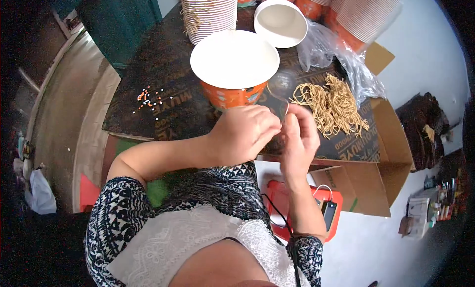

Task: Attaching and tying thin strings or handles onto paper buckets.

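Observation:
Close together in front of the bucket, my left hand (245, 132) and my right hand (300, 138) are both closed in pinches. Between their fingertips runs a thin pale strand (287, 108); its ends are hidden by the fingers. Just beyond my left hand stands an orange paper bucket (225, 95) with a wide white top. A tangled heap of tan cords (329, 104) lies right of my right hand. To the left, small coloured beads (148, 97) are scattered on the dark tabletop (173, 69).
Behind the bucket rise a tall stack of paper buckets (210, 15) and a tipped white bucket (281, 22). More stacked buckets (363, 15) and a clear plastic bag (321, 44) sit at back right. A cardboard box (391, 143) flanks the table; a red stool (331, 227) holds a phone (328, 213).

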Motion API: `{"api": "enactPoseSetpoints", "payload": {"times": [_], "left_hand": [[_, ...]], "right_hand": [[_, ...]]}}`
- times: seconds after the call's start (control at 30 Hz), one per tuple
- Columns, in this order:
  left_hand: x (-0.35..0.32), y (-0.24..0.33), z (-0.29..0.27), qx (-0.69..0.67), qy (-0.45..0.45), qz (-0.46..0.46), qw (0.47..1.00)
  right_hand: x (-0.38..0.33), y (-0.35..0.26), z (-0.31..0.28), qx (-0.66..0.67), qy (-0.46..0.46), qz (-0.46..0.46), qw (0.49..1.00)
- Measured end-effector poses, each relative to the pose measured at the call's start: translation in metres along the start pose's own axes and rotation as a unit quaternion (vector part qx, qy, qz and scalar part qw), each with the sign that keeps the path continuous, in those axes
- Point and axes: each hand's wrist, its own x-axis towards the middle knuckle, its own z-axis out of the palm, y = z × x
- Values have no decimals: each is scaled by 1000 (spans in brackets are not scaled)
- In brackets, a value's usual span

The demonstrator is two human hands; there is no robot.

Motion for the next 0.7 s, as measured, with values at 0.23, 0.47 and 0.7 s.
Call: {"api": "enactPoseSetpoints", "payload": {"times": [0.23,0.47,0.7], "left_hand": [[6,-2,-32,-31,-22,-115,993],[9,-28,-76,173,53,13,983],[-10,-52,-88,259,-57,-7,964]], "right_hand": [[0,-9,3,-96,-151,-70,981],[8,1,19,-121,-103,-122,980],[11,5,30,-231,-98,-199,947]]}}
